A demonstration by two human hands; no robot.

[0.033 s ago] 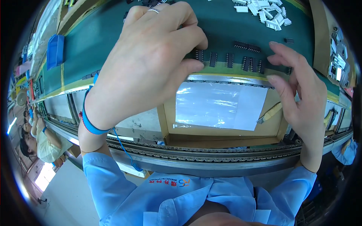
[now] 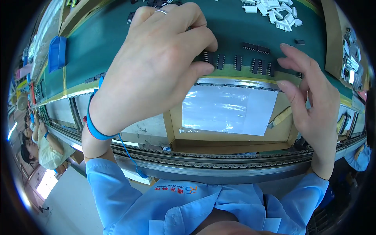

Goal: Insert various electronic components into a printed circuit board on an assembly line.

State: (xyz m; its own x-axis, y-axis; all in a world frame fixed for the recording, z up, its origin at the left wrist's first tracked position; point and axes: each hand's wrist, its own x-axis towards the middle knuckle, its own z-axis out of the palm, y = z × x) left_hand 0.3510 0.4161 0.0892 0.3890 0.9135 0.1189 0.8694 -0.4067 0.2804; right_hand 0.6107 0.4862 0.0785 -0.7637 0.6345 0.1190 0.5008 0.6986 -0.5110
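Note:
My left hand (image 2: 156,66) wears a ring and a blue wrist strap with a cord. It reaches over the green bench mat, its thumb and forefinger pinching the two ends of a black IC chip (image 2: 207,57) with pins along its side. To the right stands a row of similar chips (image 2: 238,62), several of them close together. Two more chips (image 2: 256,48) lie end to end behind the row. My right hand (image 2: 313,94) hovers at the row's right end, thumb and fingers apart and nothing between them. One chip (image 2: 300,74) peeps out by its fingers.
White connectors (image 2: 278,13) lie heaped at the back, black parts (image 2: 162,3) at the far left. A blue bin (image 2: 57,53) stands left. Below the bench edge, a cardboard tray (image 2: 231,147) holds a plastic bag (image 2: 219,109) and a yellow-handled tool (image 2: 282,116). Another person (image 2: 51,150) sits left.
My left hand has shifted very slightly to the right and nearer, and the pinched chip has turned a little. My right hand stays nearly still.

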